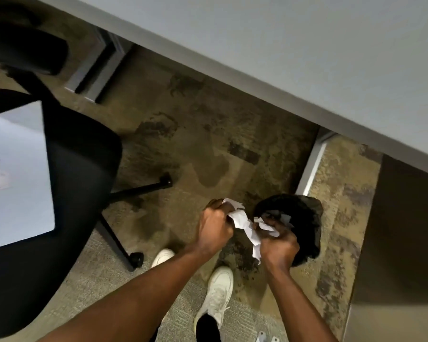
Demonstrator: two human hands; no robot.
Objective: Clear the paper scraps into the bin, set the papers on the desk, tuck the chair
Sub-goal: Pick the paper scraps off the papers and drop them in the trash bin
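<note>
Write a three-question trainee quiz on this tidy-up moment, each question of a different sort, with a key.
1. True or false: the crumpled paper scraps are held by both the left hand and the right hand.
2. Where do the sheets of paper lie? A) on the grey desk B) on the black office chair C) on the carpet
3. Fill in: the black-lined bin stands on the carpet beside a desk ____.

Key: 1 true; 2 B; 3 leg
</note>
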